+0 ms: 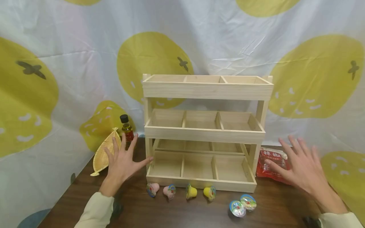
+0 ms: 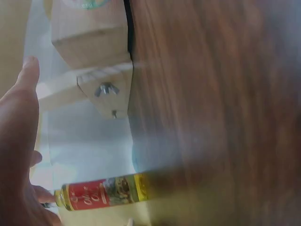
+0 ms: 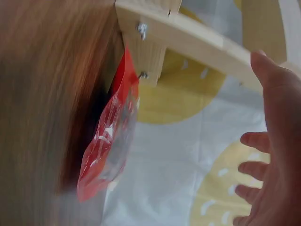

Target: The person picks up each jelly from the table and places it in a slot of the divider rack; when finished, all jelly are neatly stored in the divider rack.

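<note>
A three-tier wooden rack [image 1: 203,134] with divided trays stands on the table between my hands. Fingers spread, my left hand [image 1: 122,164] hovers left of the rack, near an olive oil bottle [image 2: 101,192] and a woven boat-shaped basket [image 1: 103,155]. On the other side my right hand [image 1: 303,171] is spread in front of a red plastic food bag [image 3: 110,136]. Neither hand holds anything. Along the rack's front lie two pink jelly cups [image 1: 153,188] and two yellow jelly cups [image 1: 191,192]. Two more jelly cups [image 1: 237,209] sit at the front right, lids up.
The dark wooden table [image 1: 171,215] runs up to a white curtain [image 1: 222,34] printed with yellow fruit. A wing nut [image 2: 106,89] sticks out from the rack's left side. More metal fasteners [image 3: 142,29] show on its right side.
</note>
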A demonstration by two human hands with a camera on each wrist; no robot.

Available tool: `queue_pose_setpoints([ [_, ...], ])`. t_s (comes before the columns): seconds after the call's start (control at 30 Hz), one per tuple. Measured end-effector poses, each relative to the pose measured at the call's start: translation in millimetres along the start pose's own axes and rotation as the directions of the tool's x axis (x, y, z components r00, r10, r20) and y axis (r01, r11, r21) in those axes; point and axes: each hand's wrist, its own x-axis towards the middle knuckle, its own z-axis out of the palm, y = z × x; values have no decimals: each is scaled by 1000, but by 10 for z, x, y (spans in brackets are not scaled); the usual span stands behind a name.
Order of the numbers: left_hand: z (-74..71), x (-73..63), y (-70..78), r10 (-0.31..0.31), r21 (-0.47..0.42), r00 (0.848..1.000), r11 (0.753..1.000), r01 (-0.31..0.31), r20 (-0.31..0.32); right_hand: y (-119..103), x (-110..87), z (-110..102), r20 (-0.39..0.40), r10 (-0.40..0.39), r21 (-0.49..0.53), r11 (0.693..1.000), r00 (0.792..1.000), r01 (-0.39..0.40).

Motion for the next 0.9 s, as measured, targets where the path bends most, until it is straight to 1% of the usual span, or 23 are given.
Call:
queue_pose_setpoints([
  [0.07, -10, -12, 21, 16, -10, 1000, 1000, -16, -9, -106, -24, -30, -75, -60, 49, 997, 995, 64],
  [0.1, -16, -18, 35, 23, -25, 1000, 999, -23, -12, -168, -36, -40, -114, -93, 66, 993, 989, 101],
  [0.17, -16, -26, 63, 27, -80, 1000, 996, -27, 0, -302, -73, -41, -172, -151, 86, 982, 973, 167],
  [0.23, -6, -27, 90, 27, -145, 999, 989, -24, 22, -427, -119, -34, -188, -190, 118, 970, 964, 214],
  [0.3, 14, -26, 116, 30, -206, 998, 978, -19, 48, -539, -165, -18, -180, -231, 161, 952, 956, 260],
  [0.33, 28, -23, 127, 36, -229, 998, 973, -23, 54, -588, -189, -2, -163, -256, 206, 936, 953, 287],
  [0.4, 53, -18, 147, 62, -269, 996, 962, -43, 63, -673, -230, 36, -143, -320, 279, 895, 937, 348],
  [0.5, 96, -9, 165, 102, -335, 993, 939, -77, 56, -780, -295, 121, -132, -427, 401, 802, 895, 442],
  [0.53, 110, -5, 168, 115, -357, 992, 930, -90, 51, -810, -319, 153, -126, -454, 434, 774, 882, 460],
  [0.57, 122, -3, 170, 125, -381, 991, 920, -97, 48, -839, -344, 181, -124, -473, 452, 756, 872, 474],
  [0.6, 137, -1, 171, 127, -397, 991, 912, -100, 43, -864, -372, 210, -112, -487, 481, 736, 866, 476],
  [0.67, 158, 2, 172, 129, -429, 991, 898, -101, 38, -909, -422, 256, -72, -505, 531, 711, 860, 462],
  [0.77, 180, 5, 161, 115, -457, 992, 886, -77, 57, -949, -495, 306, -19, -531, 532, 712, 847, 458],
  [0.87, 191, 9, 141, 86, -491, 989, 871, -18, 118, -961, -546, 330, 17, -555, 520, 716, 832, 466],
  [0.9, 191, 9, 133, 79, -514, 986, 858, 7, 145, -960, -559, 332, 25, -560, 511, 719, 828, 471],
])
